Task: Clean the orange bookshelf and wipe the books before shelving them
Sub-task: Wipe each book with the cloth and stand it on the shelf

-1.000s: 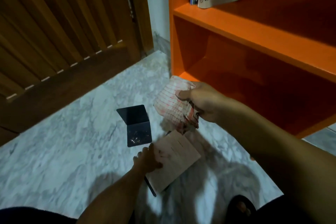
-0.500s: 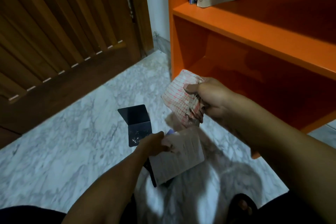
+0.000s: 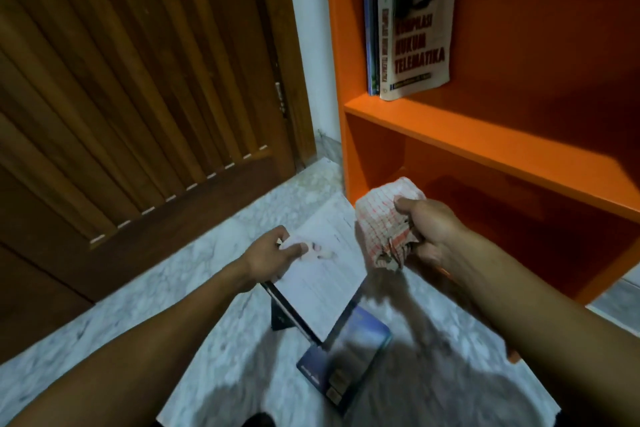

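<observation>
— While that pale book (image 3: 322,267) hangs open above the marble floor (image 3: 114,333), who has hold of it?

— The left hand (image 3: 273,258). Its fingers (image 3: 301,248) are clamped on the near corner, thumb on top of the page, and the book tilts up toward the orange bookshelf (image 3: 485,139). The far end is blurred, so I cannot tell how far it is open.

— And the cloth?

— The checked cloth (image 3: 384,222) is bunched in the right hand (image 3: 429,229), fingers curled tight round it. It sits just beside the book's right edge; whether it touches the paper I cannot say.

— So the wipe is about to happen?

— That is my guess. To do it well I would close the book first and wipe the cover from the spine outward, so dust goes off the edge rather than into the pages. A corner pinch lets it flop, so a flatter grip under the spine would help. Spreading the cloth flat would also clean more than a wad does.

— What else is around?

— A blue book (image 3: 349,350) lies on the floor below the held one, and something dark (image 3: 280,319) peeks out beside it. Up on the shelf a white book with red lettering (image 3: 415,31) stands against thinner ones. The lower compartment holds nothing I can see. To the left is a slatted wooden door (image 3: 138,80).
</observation>
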Motion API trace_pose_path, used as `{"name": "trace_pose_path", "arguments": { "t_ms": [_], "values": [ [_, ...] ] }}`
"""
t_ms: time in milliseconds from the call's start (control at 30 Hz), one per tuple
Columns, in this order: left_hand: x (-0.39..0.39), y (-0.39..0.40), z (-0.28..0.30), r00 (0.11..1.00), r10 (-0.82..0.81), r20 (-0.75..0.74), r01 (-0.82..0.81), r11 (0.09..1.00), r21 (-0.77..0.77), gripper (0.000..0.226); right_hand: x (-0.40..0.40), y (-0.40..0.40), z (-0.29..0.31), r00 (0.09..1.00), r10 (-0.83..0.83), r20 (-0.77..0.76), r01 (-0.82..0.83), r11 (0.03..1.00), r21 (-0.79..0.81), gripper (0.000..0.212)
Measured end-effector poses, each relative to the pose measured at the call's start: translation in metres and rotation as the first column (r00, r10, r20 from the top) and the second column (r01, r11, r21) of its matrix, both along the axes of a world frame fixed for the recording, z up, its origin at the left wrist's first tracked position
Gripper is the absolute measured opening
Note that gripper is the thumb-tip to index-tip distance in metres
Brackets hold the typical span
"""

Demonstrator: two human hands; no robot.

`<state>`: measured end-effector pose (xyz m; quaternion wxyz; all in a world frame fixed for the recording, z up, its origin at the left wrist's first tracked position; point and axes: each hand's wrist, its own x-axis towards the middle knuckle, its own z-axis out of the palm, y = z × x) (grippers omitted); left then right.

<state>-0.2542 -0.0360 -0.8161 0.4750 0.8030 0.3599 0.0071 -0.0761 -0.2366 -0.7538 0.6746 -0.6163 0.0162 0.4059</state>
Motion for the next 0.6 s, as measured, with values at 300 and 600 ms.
{"name": "trace_pose_path", "arguments": {
  "t_ms": [300, 600],
  "values": [
    [-0.047, -0.022, 0.083, 0.891, 0.334, 0.307, -0.183, 0.885, -0.429, 0.021, -0.026, 0.013, 0.0, 0.985, -0.107, -0.134, 0.121, 0.987, 0.102, 0.016],
    [-0.036, -0.046, 0.084, 0.87, 0.238, 0.432, -0.052, 0.916, -0.398, 0.037, -0.043, 0.012, -0.001, 0.997, 0.017, 0.079, -0.036, 0.969, 0.246, 0.03]
  ]
}}
